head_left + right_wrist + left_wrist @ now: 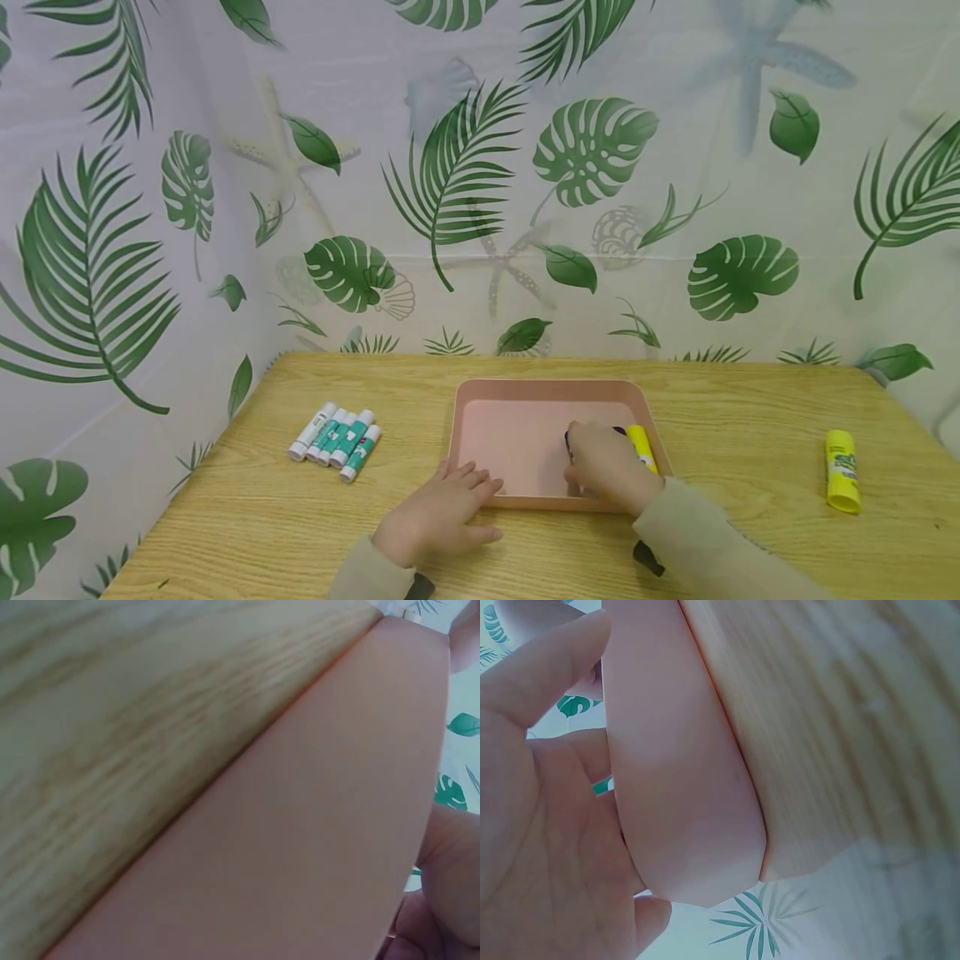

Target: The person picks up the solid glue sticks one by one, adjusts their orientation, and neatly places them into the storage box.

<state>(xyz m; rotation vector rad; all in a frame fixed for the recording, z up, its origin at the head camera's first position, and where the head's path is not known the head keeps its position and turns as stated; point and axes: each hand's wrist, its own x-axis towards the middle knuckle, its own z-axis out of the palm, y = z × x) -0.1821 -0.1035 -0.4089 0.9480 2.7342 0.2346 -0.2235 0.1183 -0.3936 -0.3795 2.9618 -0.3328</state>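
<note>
While five slim glue sticks (351, 437) lie on the table (225, 525) ahead and left of the left hand (442, 510), that hand reaches loosely spread fingers over the near-left rim of the pink tray (517, 433). Tray floor leaves sliding room between it and the right hand (609, 464), which grips a mostly covered dark object (567, 442) inside the tray. Just right of that hand, a yellow glue stick (642, 447) sits by the right wall; another yellow stick (842, 471) lies well beyond that edge.
</note>
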